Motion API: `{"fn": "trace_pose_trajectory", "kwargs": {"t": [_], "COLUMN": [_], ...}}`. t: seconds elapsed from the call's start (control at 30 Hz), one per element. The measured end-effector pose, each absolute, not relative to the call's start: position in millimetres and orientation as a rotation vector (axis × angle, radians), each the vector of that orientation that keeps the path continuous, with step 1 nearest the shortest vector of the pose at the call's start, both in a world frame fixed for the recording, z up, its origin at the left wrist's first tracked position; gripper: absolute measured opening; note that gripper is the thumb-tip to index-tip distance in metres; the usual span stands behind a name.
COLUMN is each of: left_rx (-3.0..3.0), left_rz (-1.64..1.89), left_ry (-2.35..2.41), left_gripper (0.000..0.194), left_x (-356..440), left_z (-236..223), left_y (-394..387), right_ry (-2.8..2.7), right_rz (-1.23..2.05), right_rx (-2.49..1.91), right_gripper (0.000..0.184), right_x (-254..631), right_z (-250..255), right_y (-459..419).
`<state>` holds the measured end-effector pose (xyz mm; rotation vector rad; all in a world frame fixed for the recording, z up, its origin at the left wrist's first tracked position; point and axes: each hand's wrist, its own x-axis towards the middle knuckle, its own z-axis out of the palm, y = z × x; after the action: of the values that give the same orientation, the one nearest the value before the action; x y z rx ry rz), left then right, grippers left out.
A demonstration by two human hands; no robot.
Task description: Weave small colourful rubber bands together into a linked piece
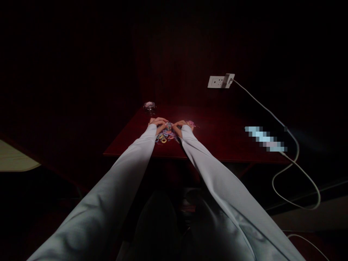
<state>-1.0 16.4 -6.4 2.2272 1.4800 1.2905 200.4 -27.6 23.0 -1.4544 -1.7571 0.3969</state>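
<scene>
A pile of small colourful hair ties (164, 137), with yellow, orange, purple and blue rings, lies on the dark red table (217, 145) near its front edge. Over the pile's far side, my left hand (159, 121) curls inward, its fingers closed around part of a greyish-blue bunch of the ties. Facing it, my right hand (180, 125) is bent in at the same bunch, with its fingertips close to the left ones. Some pink ties (191, 124) show just beyond the right hand. The fingertips are small and dim, and partly hidden.
At the table's back left stands a small clear jar (149, 106) with pale contents. A charger sits in the white wall socket (216, 82). Its white cable (272, 112) loops down past the right end to a blurred-out device (265, 139). A pale surface (15, 157) shows far left.
</scene>
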Motion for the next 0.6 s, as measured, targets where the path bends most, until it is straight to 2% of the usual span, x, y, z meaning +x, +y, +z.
{"fn": "trace_pose_trajectory", "kwargs": {"t": [0.13,0.5,0.6], "left_rx": [2.238,2.252,2.214], "left_rz": [1.281,1.250,1.265], "left_ry": [1.495,1.582,1.637], "left_gripper": [0.017,0.017,0.020], "left_x": [-2,2,4], "left_z": [-8,4,7], "left_y": [16,3,-1], "right_ry": [-1.757,-1.735,-1.727], "right_rz": [0.362,0.281,0.268], "right_rx": [-1.431,-1.444,-1.467], "right_gripper": [0.041,0.023,0.023], "right_x": [201,199,201], "right_z": [18,18,20], "right_y": [-24,-28,-29]}}
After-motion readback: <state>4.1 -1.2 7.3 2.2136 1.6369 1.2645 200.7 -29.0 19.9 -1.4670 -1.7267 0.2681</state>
